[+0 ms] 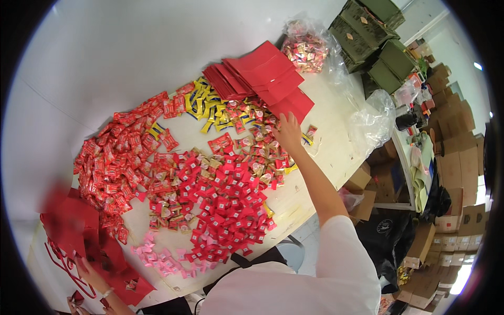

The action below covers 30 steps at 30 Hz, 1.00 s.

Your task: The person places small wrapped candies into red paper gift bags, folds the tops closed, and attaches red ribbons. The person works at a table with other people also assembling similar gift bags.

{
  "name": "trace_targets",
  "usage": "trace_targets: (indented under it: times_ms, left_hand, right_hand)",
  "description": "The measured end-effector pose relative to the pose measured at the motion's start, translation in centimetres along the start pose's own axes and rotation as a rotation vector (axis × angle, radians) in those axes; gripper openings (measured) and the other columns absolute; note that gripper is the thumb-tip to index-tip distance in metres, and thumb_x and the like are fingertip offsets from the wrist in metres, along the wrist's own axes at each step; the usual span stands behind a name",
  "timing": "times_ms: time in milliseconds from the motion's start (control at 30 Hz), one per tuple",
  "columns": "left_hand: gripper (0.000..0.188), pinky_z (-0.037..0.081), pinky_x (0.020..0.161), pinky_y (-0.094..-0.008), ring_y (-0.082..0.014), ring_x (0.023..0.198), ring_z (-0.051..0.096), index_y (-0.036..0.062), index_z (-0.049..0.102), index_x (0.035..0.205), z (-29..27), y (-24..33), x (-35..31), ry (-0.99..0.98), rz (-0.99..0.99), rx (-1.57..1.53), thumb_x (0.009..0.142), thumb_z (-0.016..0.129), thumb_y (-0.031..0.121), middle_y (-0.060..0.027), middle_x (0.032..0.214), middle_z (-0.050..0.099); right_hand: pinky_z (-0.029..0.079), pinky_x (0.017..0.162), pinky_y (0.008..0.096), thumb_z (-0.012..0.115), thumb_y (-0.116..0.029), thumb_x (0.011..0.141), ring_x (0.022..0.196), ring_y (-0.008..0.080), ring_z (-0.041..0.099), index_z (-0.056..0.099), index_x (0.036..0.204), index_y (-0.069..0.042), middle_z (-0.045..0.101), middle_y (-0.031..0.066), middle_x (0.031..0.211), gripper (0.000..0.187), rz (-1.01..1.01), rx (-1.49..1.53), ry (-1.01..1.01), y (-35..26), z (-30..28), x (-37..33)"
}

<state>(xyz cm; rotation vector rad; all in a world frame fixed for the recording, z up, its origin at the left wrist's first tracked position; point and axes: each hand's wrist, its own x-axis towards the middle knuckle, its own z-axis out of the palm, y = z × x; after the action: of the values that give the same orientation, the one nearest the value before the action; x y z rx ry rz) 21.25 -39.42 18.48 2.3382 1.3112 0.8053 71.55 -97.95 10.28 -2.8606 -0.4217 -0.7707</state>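
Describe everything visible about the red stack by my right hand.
The red stack looks like matte paper: flat, folded-looking pieces fanned unevenly, a thicker bunch at left, wider panels at right. It lies on the table, bordering wrapped candies. Your right hand reaches its near edge; whether it grips is unclear.

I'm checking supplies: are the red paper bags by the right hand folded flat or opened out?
Folded flat: the red paper bags lie overlapped in thin layers, creased panels showing.

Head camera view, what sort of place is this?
Probably a packing workroom: small wrapped packets lie heaped on a table alongside flat red packaging, and cardboard boxes are piled at the right.
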Motion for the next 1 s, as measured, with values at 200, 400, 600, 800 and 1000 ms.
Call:
trace_targets:
  times_ms: [200,400,600,800,1000]
  left_hand:
    - [0.036,0.041,0.092,-0.0309,-0.0221,0.108,0.052,-0.0021,0.049,0.122,6.0,12.8,-13.7,-0.361,-0.023,-0.271,0.093,0.049,0.021,-0.0128,0.121,0.052]
    - [0.057,0.048,0.086,-0.0375,-0.0266,0.105,0.054,0.0085,0.027,0.139,10.4,27.7,-22.4,-1.135,-0.655,-1.045,0.094,0.036,0.043,-0.0177,0.122,0.049]
    - [0.033,0.042,0.089,-0.029,-0.0164,0.104,0.052,0.0047,0.051,0.122,13.0,29.9,-20.9,-1.16,-0.281,-0.918,0.093,0.049,0.02,-0.0093,0.115,0.056]
    - [0.032,0.036,0.095,-0.0285,-0.0148,0.11,0.048,0.003,0.053,0.118,7.7,26.1,-20.1,-1.136,-0.107,-0.95,0.087,0.055,0.007,-0.0067,0.117,0.055]
    - [0.042,0.04,0.093,-0.0317,-0.0156,0.112,0.047,0.0078,0.044,0.127,6.1,22.8,-21.0,-1.071,0.016,-0.934,0.087,0.055,0.009,-0.0073,0.125,0.049]
  right_hand:
    - [0.048,0.072,0.0369,0.053,-0.007,0.076,0.082,0.0272,0.061,0.056,0.09,-0.007,0.06,0.0092,0.087,0.014,0.08,-0.336,-0.571,5.3,-2.6,3.2]
    - [0.042,0.063,0.0354,0.054,-0.012,0.073,0.078,0.0225,0.053,0.055,0.105,-0.002,0.054,0.007,0.082,0.033,-0.487,-0.166,-0.405,-3.2,-19.2,-3.8]
    - [0.043,0.085,0.0433,0.055,-0.024,0.08,0.096,0.0319,0.053,0.054,0.111,0.002,0.054,0.0186,0.11,0.04,-0.957,0.577,-0.627,-11.6,-23.5,-13.2]
    - [0.035,0.096,0.0467,0.061,-0.038,0.079,0.094,0.0283,0.05,0.057,0.1,-0.002,0.054,0.0118,0.096,0.042,-1.105,0.953,-0.588,-17.7,-19.6,-12.4]
    - [0.032,0.055,0.0375,0.074,-0.025,0.06,0.06,0.025,0.042,0.041,0.049,-0.008,0.041,0.0065,0.066,0.039,-1.118,1.246,-0.402,-20.4,-18.6,-12.5]
